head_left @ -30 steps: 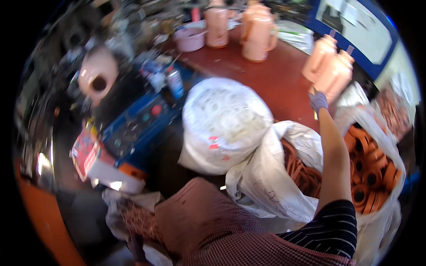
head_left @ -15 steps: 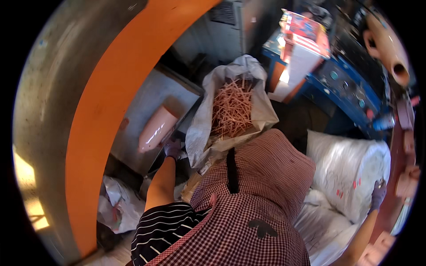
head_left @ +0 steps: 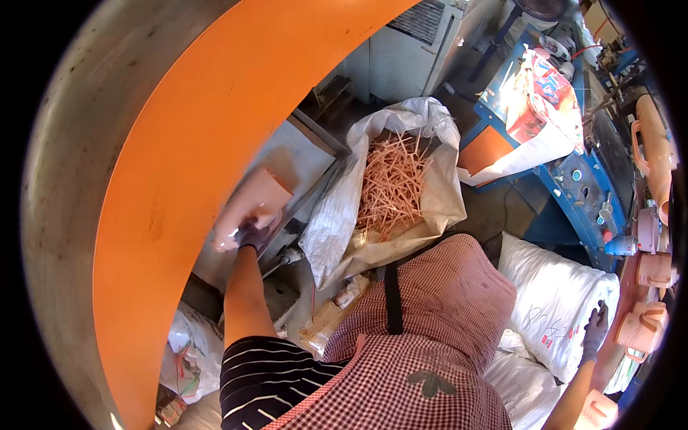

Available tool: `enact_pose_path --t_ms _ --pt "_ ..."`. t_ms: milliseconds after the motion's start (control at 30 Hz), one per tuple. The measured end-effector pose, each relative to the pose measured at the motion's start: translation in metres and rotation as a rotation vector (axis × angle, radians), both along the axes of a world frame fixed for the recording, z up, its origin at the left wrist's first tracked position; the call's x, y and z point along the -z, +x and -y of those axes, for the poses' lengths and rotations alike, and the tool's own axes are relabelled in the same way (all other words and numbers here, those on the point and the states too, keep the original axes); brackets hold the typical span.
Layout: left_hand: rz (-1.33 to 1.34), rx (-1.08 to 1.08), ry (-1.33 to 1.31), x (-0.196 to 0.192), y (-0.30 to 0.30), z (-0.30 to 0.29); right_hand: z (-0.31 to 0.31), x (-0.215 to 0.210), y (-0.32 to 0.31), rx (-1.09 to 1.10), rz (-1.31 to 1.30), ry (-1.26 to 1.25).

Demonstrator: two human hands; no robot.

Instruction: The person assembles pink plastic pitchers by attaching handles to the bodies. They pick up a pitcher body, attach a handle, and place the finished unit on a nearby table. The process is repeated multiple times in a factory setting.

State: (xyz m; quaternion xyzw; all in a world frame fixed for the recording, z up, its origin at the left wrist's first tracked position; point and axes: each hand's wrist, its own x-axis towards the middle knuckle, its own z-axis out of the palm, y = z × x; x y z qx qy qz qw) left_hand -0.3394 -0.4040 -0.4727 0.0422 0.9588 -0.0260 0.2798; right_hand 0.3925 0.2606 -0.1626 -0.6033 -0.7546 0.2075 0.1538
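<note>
My left hand (head_left: 252,235), in a grey-purple glove, is closed at the handle side of a glossy peach-pink plastic jug (head_left: 259,195). The jug lies tilted over a grey metal surface, beside the large orange panel; some fingers are hidden behind the handle. Out at the right, my gloved right hand (head_left: 595,331) has its fingers apart and holds nothing. It is beside a stuffed white sack (head_left: 548,294). Between my arms stands a wide-mouthed white woven sack (head_left: 333,215), filled with thin peach-pink plastic sticks (head_left: 390,186).
A blue workbench (head_left: 573,190) runs along the right, with a white and red bag (head_left: 541,107) on its near end. Several peach jugs (head_left: 641,330) line a reddish ledge at far right. The curved orange panel (head_left: 172,179) rises close on my left.
My left hand has moved from beside the jug onto its handle, and the handle now shows. My right hand has come slightly inward from the ledge. The whole view has shifted.
</note>
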Motion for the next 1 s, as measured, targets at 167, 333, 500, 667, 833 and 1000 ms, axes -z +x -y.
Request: enact_pose_path --t_ms 167,333,500,667,833,1000 --pt "-0.414 -0.187 -0.033 -0.059 -0.045 0.010 0.032 0.025 0.039 -0.079 0.096 0.147" --pt "-0.653 -0.340 0.098 -0.040 -0.046 0.084 0.062 0.033 -0.027 -0.118 0.156 0.164" --pt "-0.870 -0.195 0.543 -0.089 -0.008 0.012 0.100 0.047 -0.097 -0.219 0.125 0.070" --pt "-0.337 -0.201 1.001 -0.183 0.090 -0.085 0.148 0.066 -0.173 -0.407 -0.106 0.027" --pt "0.051 -0.164 1.492 -0.212 0.145 -0.181 0.171 0.079 -0.196 -0.513 -0.223 -0.212" --pt "0.487 -0.421 1.796 -0.209 0.156 -0.294 0.217 0.039 -0.189 -0.340 -0.295 -0.719"
